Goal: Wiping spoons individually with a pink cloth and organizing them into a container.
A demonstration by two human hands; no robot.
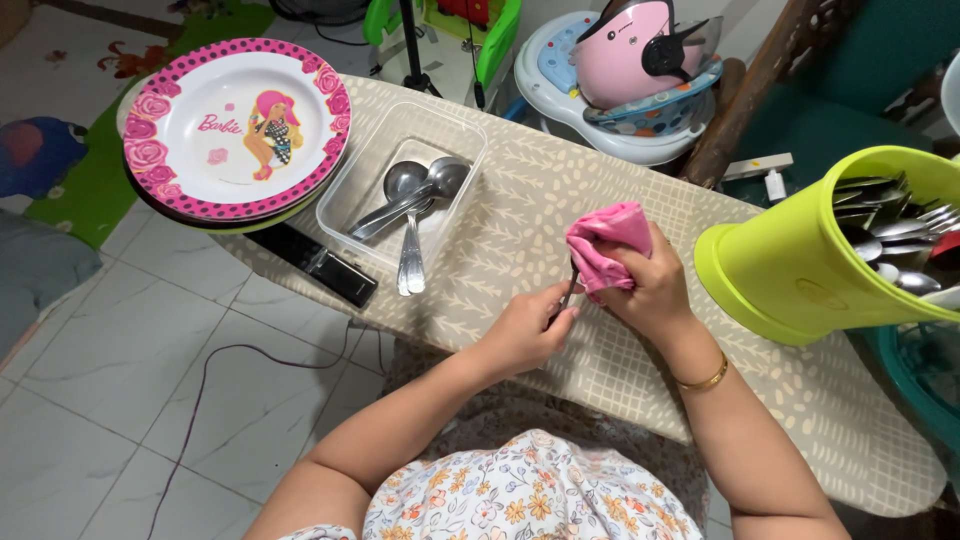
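Head view: left hand [525, 330] pinches a utensil handle [568, 293] pointing up-right into the pink cloth [605, 250] that the right hand [650, 290] grips.

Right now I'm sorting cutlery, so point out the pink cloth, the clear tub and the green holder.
pink cloth [607, 243], head view, on its bunched middle.
clear tub [352, 187], head view, on its left wall.
green holder [790, 265], head view, on its outer side.

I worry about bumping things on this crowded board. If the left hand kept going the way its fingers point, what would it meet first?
The left hand points up and right along the utensil handle, so it would probably first meet the pink cloth bunched in the right hand, just ahead.
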